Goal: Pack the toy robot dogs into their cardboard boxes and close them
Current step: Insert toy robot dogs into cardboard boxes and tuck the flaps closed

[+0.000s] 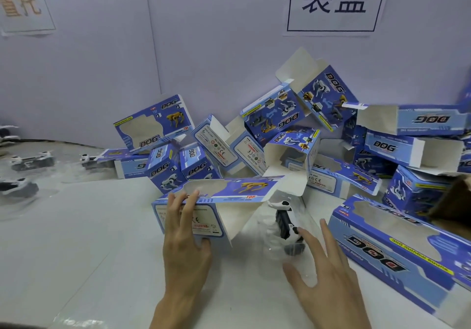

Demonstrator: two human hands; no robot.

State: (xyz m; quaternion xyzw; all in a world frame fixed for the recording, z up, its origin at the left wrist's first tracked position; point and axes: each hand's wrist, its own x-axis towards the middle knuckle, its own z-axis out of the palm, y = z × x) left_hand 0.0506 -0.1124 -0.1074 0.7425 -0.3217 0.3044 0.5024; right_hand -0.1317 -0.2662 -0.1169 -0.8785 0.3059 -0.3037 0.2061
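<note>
My left hand (187,229) clamps an open-ended box (229,193), and right of that grip my right hand (323,272), fingers spread apart, is at a toy dog (284,220) in its clear tray (274,242) on the white table (89,239).

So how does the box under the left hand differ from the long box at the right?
The left hand grips the held box; nobody touches the right box. The held box lies crosswise, right end open; the right box lies diagonally. The held box shows its warning label; the right box shows DOG lettering. Both are blue and windowed.
</note>
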